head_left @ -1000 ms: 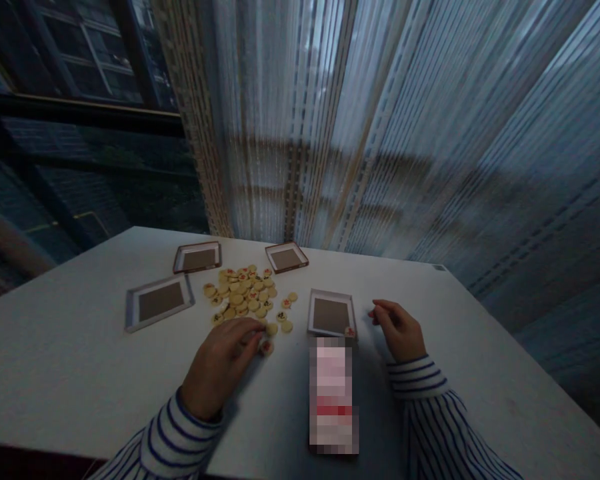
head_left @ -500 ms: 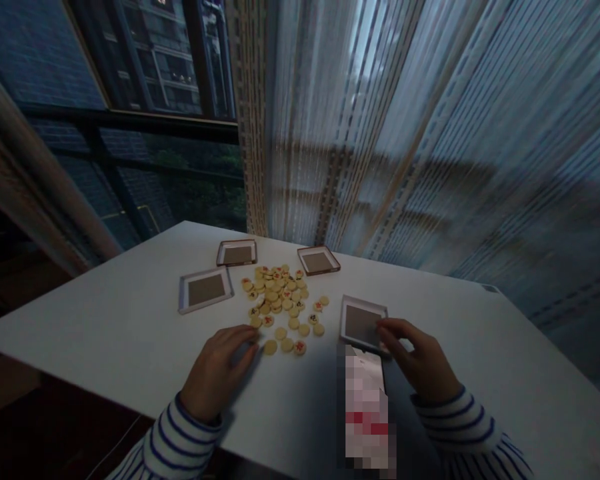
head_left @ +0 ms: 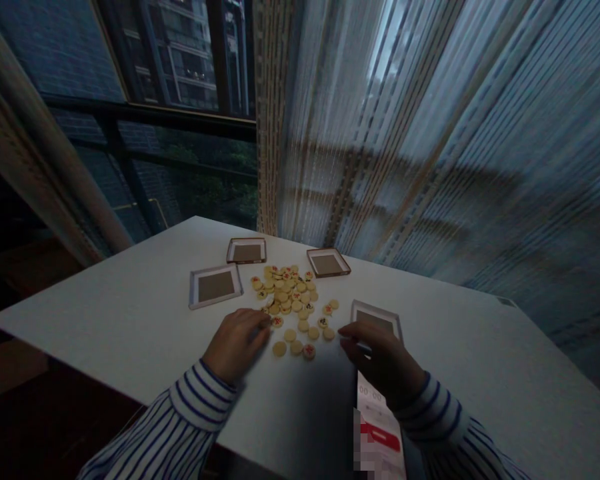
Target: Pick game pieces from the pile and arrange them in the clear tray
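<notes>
A heap of round, cream-coloured Chinese chess pieces (head_left: pixel 283 293) lies on the white table, some showing red or black characters. At the heap's near left edge is my left hand (head_left: pixel 239 343), its fingers loosely bent and the thumb apart; whether a fingertip touches a piece I cannot tell. Just right of a few loose pieces (head_left: pixel 314 333) my right hand (head_left: pixel 383 360) hovers, thumb and forefinger parted with nothing visible between them. It partly covers a shallow box lid (head_left: pixel 376 307) with a dark rectangular base. Below that hand lies a lit phone (head_left: pixel 377 400), partly blurred out.
Three more shallow lids stand around the heap: one on the left (head_left: pixel 191 293), one at the back left (head_left: pixel 247 240) and one at the back right (head_left: pixel 329 251). Beyond the table's (head_left: pixel 105 313) far edge hang string curtains (head_left: pixel 380 133) before a window.
My right hand has moved left from the right-hand lid to the loose pieces, and its fingers have parted. My left hand stays by the heap. The whole view has shifted slightly.
</notes>
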`<act>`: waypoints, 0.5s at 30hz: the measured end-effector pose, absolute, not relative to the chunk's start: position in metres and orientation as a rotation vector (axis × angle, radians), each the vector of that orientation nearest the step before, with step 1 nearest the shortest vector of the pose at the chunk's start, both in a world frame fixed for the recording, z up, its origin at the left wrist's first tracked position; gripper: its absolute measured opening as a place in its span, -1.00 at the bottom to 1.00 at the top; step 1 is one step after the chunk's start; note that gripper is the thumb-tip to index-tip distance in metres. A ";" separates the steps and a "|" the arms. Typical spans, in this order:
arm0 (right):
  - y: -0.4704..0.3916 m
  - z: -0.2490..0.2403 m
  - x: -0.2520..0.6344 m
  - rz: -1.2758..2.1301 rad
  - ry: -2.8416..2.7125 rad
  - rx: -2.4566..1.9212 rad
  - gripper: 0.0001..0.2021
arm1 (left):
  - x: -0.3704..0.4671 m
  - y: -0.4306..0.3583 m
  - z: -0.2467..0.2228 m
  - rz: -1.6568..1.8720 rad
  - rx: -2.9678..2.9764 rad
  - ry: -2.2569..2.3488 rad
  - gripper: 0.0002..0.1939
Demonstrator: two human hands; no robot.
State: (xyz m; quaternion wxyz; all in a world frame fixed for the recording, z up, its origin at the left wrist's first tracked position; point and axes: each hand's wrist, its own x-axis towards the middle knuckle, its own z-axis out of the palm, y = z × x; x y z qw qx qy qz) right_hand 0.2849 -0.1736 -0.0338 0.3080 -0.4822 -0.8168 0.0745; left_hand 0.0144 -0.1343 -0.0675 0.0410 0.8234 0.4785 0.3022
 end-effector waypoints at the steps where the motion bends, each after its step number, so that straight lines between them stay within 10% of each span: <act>1: -0.172 -0.034 0.280 0.185 -2.171 -1.282 -0.81 | 0.015 -0.132 -0.067 0.906 2.527 1.478 -0.81; 15: -0.151 -0.034 0.240 0.252 -2.343 -1.424 -0.82 | 0.030 -0.117 -0.068 0.742 2.569 1.527 -0.81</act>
